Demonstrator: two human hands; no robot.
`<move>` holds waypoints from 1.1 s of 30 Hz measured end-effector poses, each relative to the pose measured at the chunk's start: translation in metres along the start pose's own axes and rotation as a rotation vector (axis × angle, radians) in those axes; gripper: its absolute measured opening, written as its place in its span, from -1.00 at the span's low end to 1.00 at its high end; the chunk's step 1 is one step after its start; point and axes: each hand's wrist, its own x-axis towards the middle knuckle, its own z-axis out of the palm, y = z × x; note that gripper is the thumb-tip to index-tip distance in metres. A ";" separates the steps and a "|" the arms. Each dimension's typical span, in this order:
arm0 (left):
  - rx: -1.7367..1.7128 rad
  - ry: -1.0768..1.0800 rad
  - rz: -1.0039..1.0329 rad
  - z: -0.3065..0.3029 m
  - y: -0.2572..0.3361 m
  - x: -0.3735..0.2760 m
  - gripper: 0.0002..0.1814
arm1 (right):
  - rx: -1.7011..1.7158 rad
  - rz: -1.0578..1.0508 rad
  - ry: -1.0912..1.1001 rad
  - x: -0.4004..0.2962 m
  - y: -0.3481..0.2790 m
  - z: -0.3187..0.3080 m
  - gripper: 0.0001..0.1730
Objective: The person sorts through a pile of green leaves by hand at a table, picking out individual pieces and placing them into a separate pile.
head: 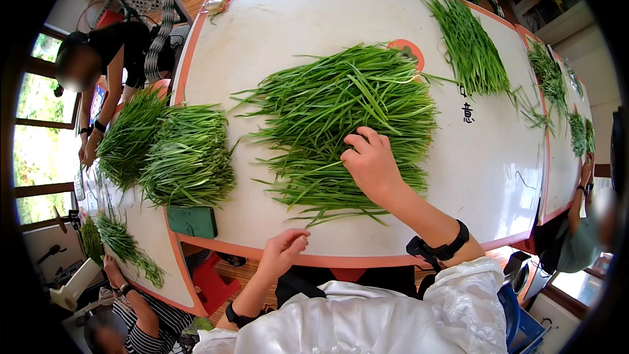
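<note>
A large heap of long green leafy stalks, which look like chives, (339, 88) lies across the white table (491, 172) in front of me. My right hand (371, 162) is over the lower middle of the heap with its fingers curled at the leaves; a thin pale blade runs up to its fingertips, but whether it is pinched there cannot be told. My left hand (285, 250) is at the near table edge, below the heap, with thumb and fingers close together and no stalk visible in it.
More green bundles lie left (189, 157) and upper right (469, 49). A green case (191, 221) rests at the near left corner, a small plastic packet (218, 5) at the far left. Several people are around the tables, some handling greens. A red stool (214, 280) stands below.
</note>
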 end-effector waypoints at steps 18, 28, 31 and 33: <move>0.921 -0.260 0.717 0.083 0.107 0.016 -0.84 | 0.854 0.670 -0.337 -0.100 -0.039 -0.100 -0.75; 0.701 -0.254 0.567 0.088 0.127 0.030 -0.79 | 0.835 0.687 -0.255 -0.094 0.003 -0.115 -0.76; 0.538 -0.247 0.363 0.084 0.130 0.040 -0.77 | 0.276 0.676 0.030 -0.108 0.049 -0.087 -0.81; 0.478 -0.225 0.295 0.080 0.133 0.047 -0.76 | 0.252 0.616 0.047 -0.104 0.055 -0.076 -0.85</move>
